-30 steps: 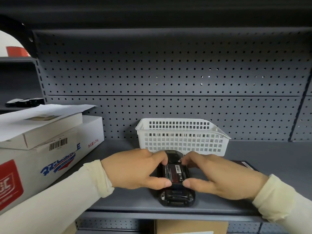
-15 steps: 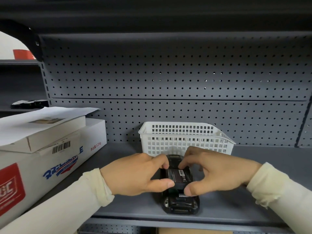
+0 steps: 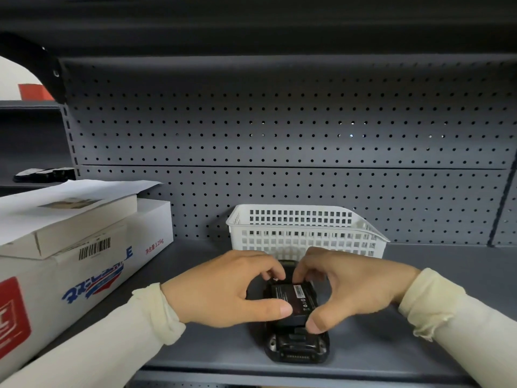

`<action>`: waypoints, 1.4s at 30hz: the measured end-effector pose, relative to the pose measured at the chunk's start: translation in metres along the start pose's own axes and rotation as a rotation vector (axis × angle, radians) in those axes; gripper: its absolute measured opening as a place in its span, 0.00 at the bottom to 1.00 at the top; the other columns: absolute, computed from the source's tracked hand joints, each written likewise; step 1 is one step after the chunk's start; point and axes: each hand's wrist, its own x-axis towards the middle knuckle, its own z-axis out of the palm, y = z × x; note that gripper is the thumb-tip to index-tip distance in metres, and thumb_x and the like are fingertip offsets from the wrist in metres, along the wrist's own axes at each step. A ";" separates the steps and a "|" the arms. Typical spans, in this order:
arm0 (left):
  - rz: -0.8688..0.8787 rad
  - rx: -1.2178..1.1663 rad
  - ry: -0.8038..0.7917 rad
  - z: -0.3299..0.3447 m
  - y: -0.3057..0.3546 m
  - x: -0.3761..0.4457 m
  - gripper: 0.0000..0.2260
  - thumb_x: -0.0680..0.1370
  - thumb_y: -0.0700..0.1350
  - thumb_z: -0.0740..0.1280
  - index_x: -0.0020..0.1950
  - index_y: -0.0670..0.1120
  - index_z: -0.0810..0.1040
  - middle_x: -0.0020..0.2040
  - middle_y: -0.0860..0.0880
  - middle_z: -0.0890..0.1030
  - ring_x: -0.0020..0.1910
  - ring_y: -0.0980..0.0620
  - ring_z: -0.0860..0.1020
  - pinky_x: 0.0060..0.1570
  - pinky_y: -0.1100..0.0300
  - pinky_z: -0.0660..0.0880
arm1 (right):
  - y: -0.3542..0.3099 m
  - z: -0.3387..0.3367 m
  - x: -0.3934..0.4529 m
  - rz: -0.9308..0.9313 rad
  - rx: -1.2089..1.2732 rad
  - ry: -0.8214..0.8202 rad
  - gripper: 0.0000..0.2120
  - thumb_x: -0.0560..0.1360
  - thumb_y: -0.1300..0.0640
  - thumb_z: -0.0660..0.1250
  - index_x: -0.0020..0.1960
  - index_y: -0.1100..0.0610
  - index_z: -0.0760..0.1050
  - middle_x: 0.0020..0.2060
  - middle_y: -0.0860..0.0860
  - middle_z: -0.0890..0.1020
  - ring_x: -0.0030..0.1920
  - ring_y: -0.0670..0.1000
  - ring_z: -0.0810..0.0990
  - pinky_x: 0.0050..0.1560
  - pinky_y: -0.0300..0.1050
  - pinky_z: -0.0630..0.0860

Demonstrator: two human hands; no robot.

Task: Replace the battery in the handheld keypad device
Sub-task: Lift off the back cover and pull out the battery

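- Far left, back shelf: dark flat items (image 3: 42, 175), blurred, can't identify.
- Red object (image 3: 33, 91) in the top-left gap, partly hidden by a black curved bracket (image 3: 42, 63).
- Left on grey shelf (image 3: 447, 275): big white carton (image 3: 84, 275), red and blue print, barcode label on top edge.
- Stacked on carton: thinner white box (image 3: 84, 219), with loose white paper sheet (image 3: 70, 191) lying over it.
- Behind everything: grey pegboard back panel (image 3: 279, 121), rows of small holes.
- Left hand (image 3: 223, 289), cream sleeve (image 3: 112, 340), coming in from lower left; thumb pressed on battery's left side, fingers curled over device's far end.
- Centre, near front edge of shelf: black handheld device (image 3: 298, 345) lying back-up, long axis running away from camera; near end showing connector contacts.
- Battery (image 3: 293, 296), black with red and white label, sitting in the device's back bay, between both thumbs; fully seated or slightly raised, can't tell.
- Directly behind hands: white plastic lattice basket (image 3: 302, 228), up against pegboard; contents not visible.
- Right hand (image 3: 355, 287), cream sleeve (image 3: 461, 331), coming in from lower right; thumb down on battery's near right corner, fingertips bent onto far edge by the left hand's fingers.
- Both hands close together, pinching the battery from opposite sides, fingertips nearly touching at far end.
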 end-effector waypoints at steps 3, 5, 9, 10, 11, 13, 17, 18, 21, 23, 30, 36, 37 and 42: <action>-0.008 -0.027 -0.013 -0.003 0.000 0.005 0.26 0.65 0.69 0.63 0.59 0.60 0.70 0.55 0.60 0.75 0.52 0.55 0.77 0.56 0.55 0.74 | 0.001 0.001 -0.002 -0.017 0.046 0.024 0.32 0.50 0.38 0.70 0.53 0.45 0.71 0.50 0.42 0.74 0.52 0.44 0.75 0.55 0.44 0.75; -0.007 -0.020 -0.017 -0.005 0.002 0.007 0.27 0.64 0.69 0.64 0.59 0.60 0.71 0.54 0.62 0.75 0.55 0.64 0.73 0.58 0.57 0.72 | 0.001 -0.001 -0.003 -0.025 0.070 0.046 0.31 0.51 0.39 0.71 0.53 0.44 0.70 0.48 0.40 0.74 0.50 0.41 0.75 0.51 0.39 0.75; -0.053 -0.046 -0.048 -0.011 0.004 0.011 0.30 0.61 0.68 0.67 0.61 0.59 0.71 0.55 0.64 0.76 0.55 0.67 0.72 0.59 0.60 0.72 | 0.000 -0.004 -0.007 -0.048 0.075 0.104 0.29 0.52 0.39 0.70 0.51 0.42 0.69 0.47 0.42 0.76 0.49 0.44 0.76 0.50 0.42 0.75; -0.068 -0.050 -0.058 -0.013 0.004 0.011 0.32 0.61 0.68 0.67 0.62 0.58 0.71 0.56 0.63 0.76 0.55 0.66 0.72 0.59 0.62 0.72 | 0.000 -0.005 -0.007 -0.055 0.074 0.118 0.29 0.52 0.39 0.70 0.51 0.42 0.69 0.47 0.41 0.76 0.49 0.44 0.76 0.50 0.43 0.75; -0.079 -0.054 -0.067 -0.015 0.003 0.012 0.33 0.60 0.68 0.67 0.62 0.58 0.71 0.56 0.62 0.76 0.55 0.66 0.73 0.58 0.63 0.72 | -0.001 -0.005 -0.008 -0.060 0.074 0.130 0.29 0.52 0.40 0.70 0.52 0.43 0.70 0.47 0.41 0.76 0.49 0.43 0.76 0.50 0.43 0.75; -0.088 -0.062 -0.070 -0.019 0.002 0.013 0.33 0.60 0.67 0.69 0.62 0.56 0.72 0.55 0.60 0.77 0.54 0.64 0.74 0.57 0.64 0.72 | 0.000 -0.008 -0.008 -0.069 0.073 0.149 0.28 0.53 0.41 0.71 0.52 0.43 0.70 0.47 0.39 0.75 0.49 0.41 0.74 0.51 0.39 0.74; -0.087 -0.063 -0.012 -0.031 0.003 0.018 0.28 0.58 0.66 0.70 0.55 0.58 0.75 0.49 0.60 0.78 0.50 0.64 0.75 0.55 0.63 0.74 | -0.003 -0.020 -0.004 -0.083 0.043 0.198 0.28 0.55 0.43 0.72 0.53 0.44 0.70 0.47 0.40 0.75 0.47 0.42 0.75 0.48 0.38 0.74; -0.086 -0.059 0.003 -0.035 0.003 0.021 0.27 0.57 0.66 0.70 0.53 0.58 0.75 0.48 0.61 0.78 0.49 0.64 0.75 0.54 0.62 0.75 | -0.004 -0.025 -0.002 -0.090 0.044 0.211 0.28 0.55 0.43 0.72 0.53 0.44 0.70 0.47 0.40 0.76 0.46 0.41 0.75 0.47 0.36 0.74; -0.078 -0.045 0.067 -0.051 0.002 0.028 0.24 0.58 0.64 0.71 0.51 0.57 0.77 0.45 0.60 0.79 0.48 0.64 0.76 0.52 0.62 0.74 | -0.003 -0.041 0.005 -0.127 0.062 0.240 0.28 0.55 0.42 0.73 0.54 0.43 0.71 0.48 0.38 0.75 0.44 0.33 0.74 0.41 0.26 0.69; -0.079 -0.046 0.122 -0.063 0.000 0.035 0.24 0.58 0.63 0.72 0.50 0.56 0.78 0.43 0.59 0.79 0.44 0.64 0.76 0.49 0.64 0.74 | -0.003 -0.054 0.012 -0.159 0.103 0.250 0.27 0.57 0.43 0.73 0.54 0.44 0.72 0.49 0.39 0.76 0.43 0.31 0.73 0.42 0.26 0.68; -0.140 -0.043 0.207 -0.096 -0.028 0.076 0.21 0.61 0.61 0.73 0.49 0.53 0.79 0.42 0.53 0.84 0.42 0.57 0.81 0.49 0.57 0.79 | 0.004 -0.087 0.049 -0.152 0.135 0.452 0.24 0.68 0.48 0.70 0.61 0.49 0.68 0.56 0.47 0.75 0.57 0.46 0.74 0.55 0.41 0.72; -0.239 0.029 0.071 -0.084 -0.064 0.109 0.30 0.62 0.63 0.72 0.57 0.46 0.76 0.45 0.55 0.81 0.46 0.57 0.80 0.55 0.57 0.76 | 0.023 -0.075 0.064 -0.113 0.061 0.544 0.13 0.72 0.52 0.66 0.55 0.53 0.73 0.52 0.50 0.78 0.49 0.52 0.78 0.47 0.45 0.75; -0.259 0.051 0.045 -0.082 -0.069 0.113 0.32 0.62 0.64 0.71 0.59 0.45 0.75 0.48 0.54 0.80 0.49 0.56 0.79 0.57 0.58 0.75 | 0.026 -0.071 0.065 -0.113 0.047 0.540 0.11 0.72 0.53 0.66 0.54 0.53 0.74 0.51 0.50 0.78 0.48 0.52 0.79 0.47 0.46 0.75; -0.282 0.092 -0.078 -0.075 -0.079 0.125 0.33 0.62 0.65 0.70 0.58 0.45 0.77 0.51 0.52 0.82 0.51 0.53 0.79 0.59 0.53 0.75 | 0.042 -0.062 0.062 -0.085 0.016 0.521 0.08 0.72 0.53 0.66 0.51 0.52 0.76 0.47 0.49 0.80 0.45 0.50 0.79 0.43 0.41 0.75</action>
